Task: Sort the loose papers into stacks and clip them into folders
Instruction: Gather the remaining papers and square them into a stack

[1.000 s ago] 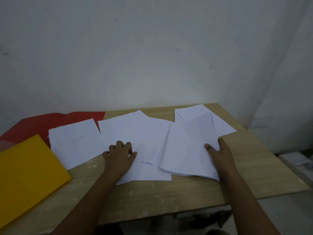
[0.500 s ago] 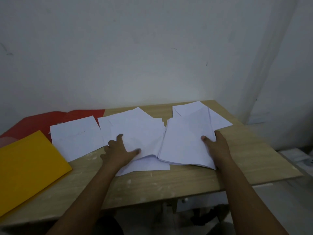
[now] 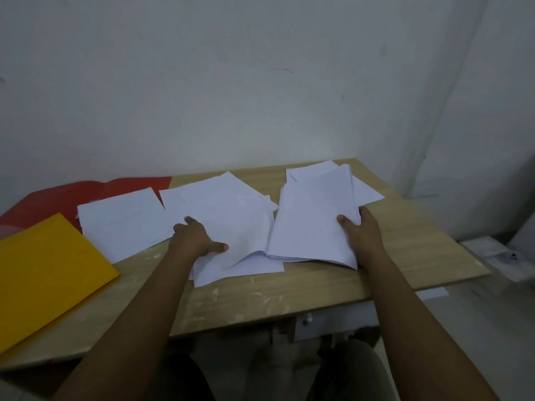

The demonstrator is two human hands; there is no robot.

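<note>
Wall (image 3: 231, 82) behind, pale plaster, matte, faintly scuffed with a few small dark marks. Worktop (image 3: 289, 293) below it, light wood-grain board with straight edges, flecked with pale paint-like spots along the near side. Yellow folder (image 3: 43, 273) at the left near corner, flat smooth rectangle, overhanging the front edge. Red folder (image 3: 86, 192) behind that, against the wall, smooth, partly buried under paper. Loose papers spread across the middle in three groups, all plain white rectangular sheets, no legible writing on any; only a faint thin line on the left one, too dim to read. Right stack (image 3: 312, 221) thickest, edges roughly squared, a few sheets skewed out at the far corner. Middle pile (image 3: 228, 215) fanned and untidy, top sheet bowed upward at its near edge, touching the right stack. Left sheets (image 3: 121, 221) flat, overlapping the red folder and lying just beside the yellow one. Right hand (image 3: 362, 230) at the right stack's right edge, pinching that edge with thumb on top and fingers tucked beneath. Left hand (image 3: 197, 238) on the middle pile, thumb stretched out over the bowed sheet, fingers pressed onto the paper; whether any sheet is truly gripped, cannot tell. Bare forearms reaching in from the near edge.
</note>
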